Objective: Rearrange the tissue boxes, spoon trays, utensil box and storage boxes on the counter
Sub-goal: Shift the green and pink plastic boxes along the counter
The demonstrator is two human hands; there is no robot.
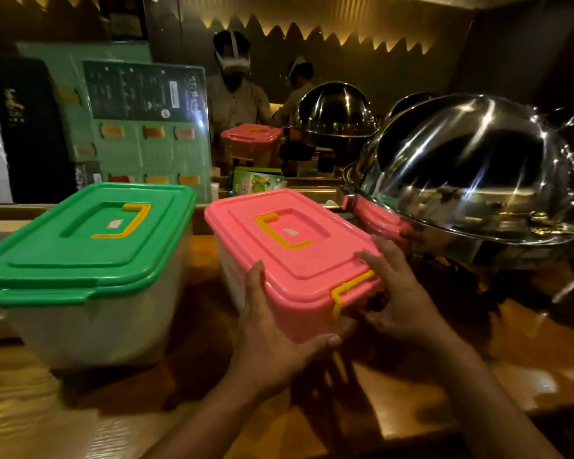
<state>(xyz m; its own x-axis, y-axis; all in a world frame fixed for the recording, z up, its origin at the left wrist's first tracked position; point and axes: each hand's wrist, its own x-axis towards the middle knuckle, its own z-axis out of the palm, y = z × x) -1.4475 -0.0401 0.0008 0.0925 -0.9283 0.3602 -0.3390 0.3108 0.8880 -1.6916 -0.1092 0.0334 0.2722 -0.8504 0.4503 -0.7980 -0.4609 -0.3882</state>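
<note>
Mid-task, by the look of it. Both hands, left (269,329) and right (401,293), clamped on the pink box (299,256), on the desk (80,422) beside the green box (83,260). No tissue boxes or spoon trays visible.

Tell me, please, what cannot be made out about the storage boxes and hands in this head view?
- Pink-lidded box: its base and whether it rests on the counter, hidden by the left hand and right hand.
- Green-lidded box: contents, behind cloudy walls.
- Lid labels: too small.
- Far pink box: blurred.
</note>
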